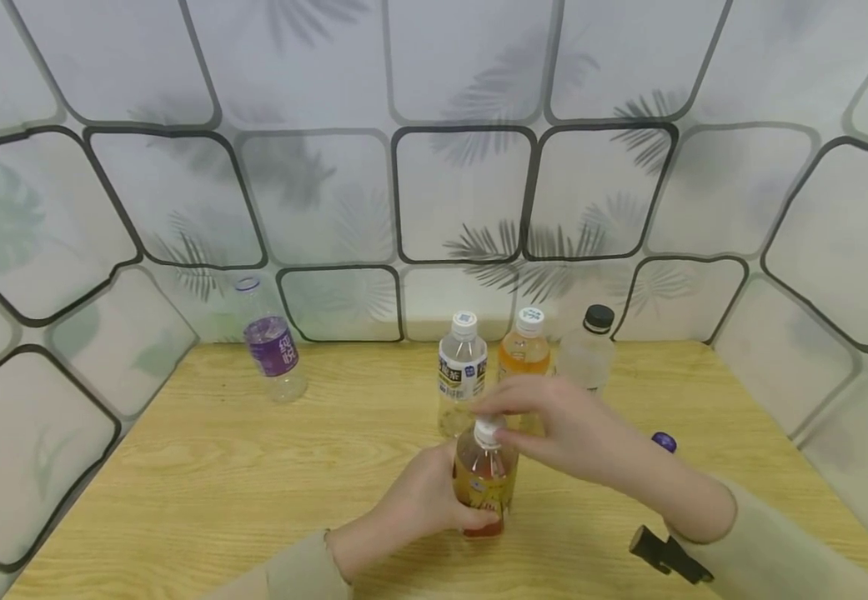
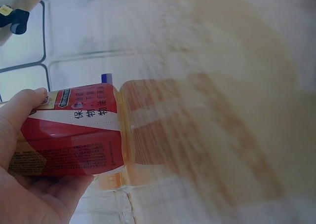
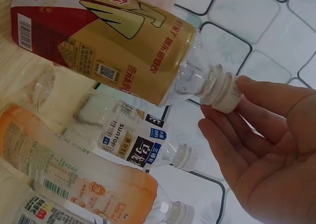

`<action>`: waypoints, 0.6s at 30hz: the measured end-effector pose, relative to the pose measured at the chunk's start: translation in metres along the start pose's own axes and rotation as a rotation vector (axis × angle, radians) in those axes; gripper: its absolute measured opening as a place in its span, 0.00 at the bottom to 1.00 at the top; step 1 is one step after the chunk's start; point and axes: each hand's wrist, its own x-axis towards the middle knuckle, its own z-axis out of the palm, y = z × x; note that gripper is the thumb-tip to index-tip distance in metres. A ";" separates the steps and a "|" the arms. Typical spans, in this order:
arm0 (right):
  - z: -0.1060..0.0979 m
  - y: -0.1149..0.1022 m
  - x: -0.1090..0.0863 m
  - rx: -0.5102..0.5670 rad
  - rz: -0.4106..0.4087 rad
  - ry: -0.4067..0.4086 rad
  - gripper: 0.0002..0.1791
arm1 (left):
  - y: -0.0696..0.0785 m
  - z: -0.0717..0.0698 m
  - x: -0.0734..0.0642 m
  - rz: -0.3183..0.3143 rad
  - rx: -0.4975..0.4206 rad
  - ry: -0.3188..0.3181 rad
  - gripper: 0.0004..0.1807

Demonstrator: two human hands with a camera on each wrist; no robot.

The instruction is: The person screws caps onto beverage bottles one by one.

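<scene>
A clear plastic bottle with a red and gold label [image 1: 484, 479] stands upright near the table's front. My left hand [image 1: 418, 500] grips its body, thumb across the front and fingers around the far side. At the top, my right hand [image 1: 554, 417] pinches the white bottle cap [image 3: 228, 93] between thumb and fingers; the cap sits on the neck. Just behind stands a bottle with a white and black label [image 1: 462, 375]. Beside that is a bottle with an orange label [image 1: 524, 354], partly covered by my right hand.
A clear bottle with a black cap [image 1: 599, 318] stands at the back right, its lower part hidden. At the back left is a purple-labelled bottle [image 1: 273, 346]. A purple cap [image 1: 664, 442] shows beyond my right forearm. Patterned panels [image 1: 464, 196] enclose the wooden table [image 1: 253, 475].
</scene>
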 end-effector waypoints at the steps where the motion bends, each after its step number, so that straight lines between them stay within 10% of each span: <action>1: 0.001 -0.001 0.000 -0.006 0.019 0.005 0.15 | 0.000 0.000 0.000 0.001 0.000 -0.001 0.35; 8: 0.013 -0.010 0.001 -0.201 0.153 0.134 0.15 | 0.001 0.000 0.000 0.003 -0.015 -0.003 0.33; 18: 0.020 -0.007 -0.003 -0.341 0.088 0.242 0.22 | -0.001 0.000 0.000 0.016 -0.003 -0.002 0.33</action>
